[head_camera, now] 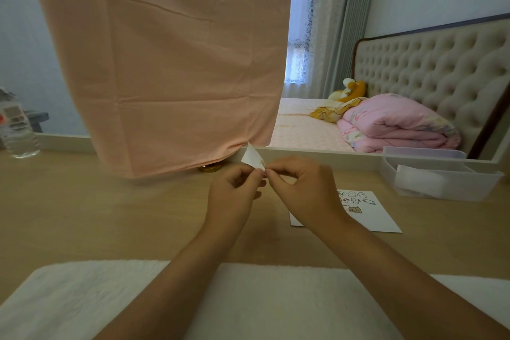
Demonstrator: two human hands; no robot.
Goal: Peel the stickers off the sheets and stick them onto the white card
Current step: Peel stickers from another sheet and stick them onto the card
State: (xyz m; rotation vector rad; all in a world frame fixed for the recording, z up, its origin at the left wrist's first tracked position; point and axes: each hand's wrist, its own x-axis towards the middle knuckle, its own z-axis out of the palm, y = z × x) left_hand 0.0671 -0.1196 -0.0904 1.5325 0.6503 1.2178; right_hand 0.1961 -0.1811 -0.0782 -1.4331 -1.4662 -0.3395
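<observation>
A small white sticker sheet (251,157) is held up above the wooden desk, at the centre of the view. My left hand (234,193) pinches its lower edge between thumb and fingers. My right hand (300,188) meets it fingertip to fingertip and pinches at the same corner of the sheet. The white card (369,215) lies flat on the desk to the right, partly behind my right wrist. Several small cartoon stickers sit on its upper left part.
A pink cloth (165,63) hangs over the desk's back, with a gold lid (209,168) under its hem. A clear plastic box (438,176) stands at the right, a water bottle (18,132) at the far left. A white towel (110,298) covers the near edge.
</observation>
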